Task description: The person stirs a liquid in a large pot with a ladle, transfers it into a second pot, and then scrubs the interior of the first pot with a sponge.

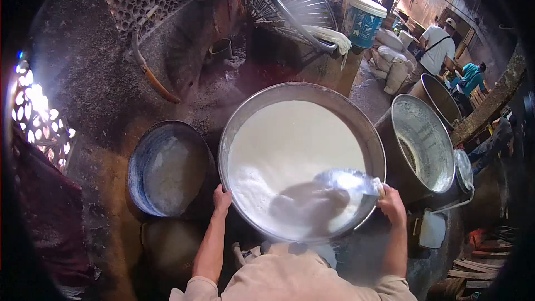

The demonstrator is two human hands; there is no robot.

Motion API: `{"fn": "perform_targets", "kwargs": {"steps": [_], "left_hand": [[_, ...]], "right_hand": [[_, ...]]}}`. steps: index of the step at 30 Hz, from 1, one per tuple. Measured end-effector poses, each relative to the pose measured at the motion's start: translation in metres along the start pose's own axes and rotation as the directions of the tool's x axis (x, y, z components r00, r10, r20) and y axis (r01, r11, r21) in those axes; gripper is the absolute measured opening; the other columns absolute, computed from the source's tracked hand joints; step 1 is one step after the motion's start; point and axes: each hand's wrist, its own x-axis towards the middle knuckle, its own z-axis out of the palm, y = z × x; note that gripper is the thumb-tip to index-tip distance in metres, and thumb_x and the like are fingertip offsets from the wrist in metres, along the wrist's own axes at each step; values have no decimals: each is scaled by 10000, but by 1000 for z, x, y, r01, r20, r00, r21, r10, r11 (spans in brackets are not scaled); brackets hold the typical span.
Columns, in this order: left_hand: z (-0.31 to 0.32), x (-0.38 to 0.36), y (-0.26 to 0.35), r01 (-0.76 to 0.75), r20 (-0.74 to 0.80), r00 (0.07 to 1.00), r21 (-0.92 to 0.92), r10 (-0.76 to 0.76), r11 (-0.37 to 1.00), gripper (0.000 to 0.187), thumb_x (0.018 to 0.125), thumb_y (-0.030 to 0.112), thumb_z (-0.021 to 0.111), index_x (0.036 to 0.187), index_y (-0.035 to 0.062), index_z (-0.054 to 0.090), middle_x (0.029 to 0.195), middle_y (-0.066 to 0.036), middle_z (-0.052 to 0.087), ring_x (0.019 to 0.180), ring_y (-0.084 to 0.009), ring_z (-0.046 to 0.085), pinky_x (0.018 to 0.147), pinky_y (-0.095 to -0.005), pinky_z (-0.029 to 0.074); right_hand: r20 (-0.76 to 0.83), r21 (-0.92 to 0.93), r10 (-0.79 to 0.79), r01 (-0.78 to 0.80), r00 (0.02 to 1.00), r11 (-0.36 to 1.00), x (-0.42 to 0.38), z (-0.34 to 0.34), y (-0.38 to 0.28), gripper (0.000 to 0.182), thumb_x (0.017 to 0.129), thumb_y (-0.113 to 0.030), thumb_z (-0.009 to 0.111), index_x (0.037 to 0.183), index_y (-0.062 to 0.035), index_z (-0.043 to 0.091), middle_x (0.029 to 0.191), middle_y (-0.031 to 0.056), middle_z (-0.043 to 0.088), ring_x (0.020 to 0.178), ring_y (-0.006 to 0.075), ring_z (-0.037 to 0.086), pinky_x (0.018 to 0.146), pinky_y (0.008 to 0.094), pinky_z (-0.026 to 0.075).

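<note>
A large round metal pot (304,88) full of milky white liquid (290,139) stands in front of me. My left hand (222,198) grips the pot's left rim, fingers closed over the edge. At the right rim, my right hand (392,205) is closed on the short handle of a wide, pale, scoop-like tool (346,180). Its shiny blade extends left over the liquid; glare hides its exact shape and whether it touches the surface. Pale froth lies on the near left part of the liquid, and a dark shadow falls below the blade.
A blue-rimmed basin (134,175) sits left of the pot. Deep metal tubs (398,134) stand on the right, near a white square-ended dipper (432,229). Behind are a large metal-barred basket (278,0), a blue bucket (363,25) and sacks (393,61). Two people (439,47) work at the far right.
</note>
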Motion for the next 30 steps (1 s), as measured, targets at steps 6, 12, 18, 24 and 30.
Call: {"fn": "perform_targets", "kwargs": {"steps": [6,12,18,24,30], "left_hand": [[1,7,-9,26,33,999,-71,-24,997,337,733,47,583,1067,14,597,971,-164,658,936,-289,624,810,-370,466],[-1,5,-4,26,40,999,-30,-25,999,315,730,48,580,1042,16,604,960,-148,660,929,-269,624,802,-367,465],[-5,14,-15,23,95,995,-24,-20,999,305,723,61,620,1020,-8,606,941,-149,662,892,-256,630,783,-352,467],[-14,20,-13,83,225,973,-140,-50,987,298,696,35,656,988,-20,624,916,-121,670,845,-202,622,755,-323,467],[-24,16,0,128,304,950,-168,-72,977,276,676,17,670,950,-4,647,862,-83,671,778,-168,609,719,-310,468]], "right_hand": [[-347,-86,-45,15,937,996,121,96,87,312,685,-52,565,992,3,576,678,181,633,566,261,649,475,355,500],[-130,68,51,-43,990,997,109,145,65,230,641,-75,595,858,1,577,623,118,597,488,199,587,429,353,497],[14,230,43,-45,999,972,76,197,59,237,644,-76,571,864,12,586,610,117,597,473,201,577,426,337,491],[88,189,55,-71,995,980,52,251,46,239,641,-102,580,851,11,569,604,129,601,489,216,595,433,354,500],[164,205,62,-95,985,974,14,278,0,256,648,-106,592,877,1,550,597,114,586,476,200,575,436,339,496]]}}
